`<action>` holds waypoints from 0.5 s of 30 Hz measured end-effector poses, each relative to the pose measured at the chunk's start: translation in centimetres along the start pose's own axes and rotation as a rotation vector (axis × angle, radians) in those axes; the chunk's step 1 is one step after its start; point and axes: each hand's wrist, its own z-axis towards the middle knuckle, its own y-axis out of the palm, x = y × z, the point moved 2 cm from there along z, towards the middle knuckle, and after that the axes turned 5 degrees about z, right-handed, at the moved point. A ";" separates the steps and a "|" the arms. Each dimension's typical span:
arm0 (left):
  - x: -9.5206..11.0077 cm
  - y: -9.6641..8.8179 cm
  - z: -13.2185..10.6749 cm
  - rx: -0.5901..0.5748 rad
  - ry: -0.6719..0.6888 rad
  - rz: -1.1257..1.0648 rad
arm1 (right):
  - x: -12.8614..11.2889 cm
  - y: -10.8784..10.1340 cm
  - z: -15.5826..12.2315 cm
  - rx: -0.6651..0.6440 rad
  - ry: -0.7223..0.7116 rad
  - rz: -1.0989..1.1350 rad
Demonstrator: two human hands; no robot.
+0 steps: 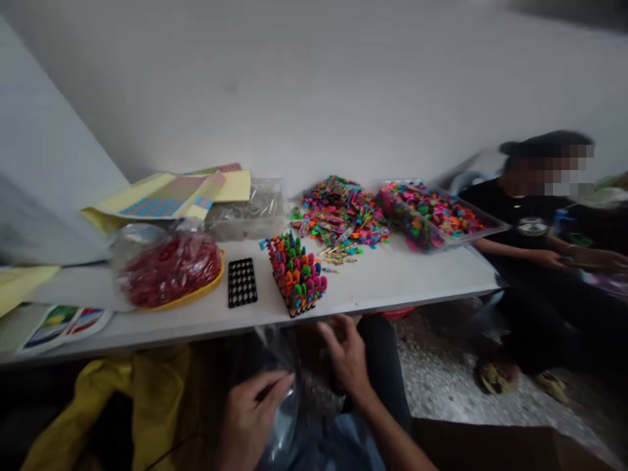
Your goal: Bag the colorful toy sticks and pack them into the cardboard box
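clear plastic bag (282, 418) thin, glossy, crinkled. table top (392, 278) smooth, matt white finish. perforated rack (242, 282) matt black plastic. shallow tray (210, 281) glossy yellow plastic. loose pieces (338, 212) shiny bright plastic. printed sheets (230, 186) smooth matt paper. floor (451, 373) rough, speckled stone-like surface.

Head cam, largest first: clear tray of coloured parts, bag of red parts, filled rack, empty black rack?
Clear tray of coloured parts and bag of red parts: too alike to rank, bag nearer camera.
Filled rack
Empty black rack
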 end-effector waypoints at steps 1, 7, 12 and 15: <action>0.7 1.0 0.1 -0.021 0.023 -0.025 | -0.3 -1.3 -0.8 -0.072 0.081 0.074; 2.2 6.9 0.5 -0.063 0.083 -0.103 | -3.4 -5.8 -4.4 -0.456 0.306 0.123; 1.6 9.3 0.4 -0.126 0.210 -0.031 | -3.6 -5.3 -5.1 -0.387 0.240 -0.016; 1.3 9.3 0.2 -0.152 0.232 -0.020 | -2.9 -5.1 -5.1 -0.374 0.213 0.030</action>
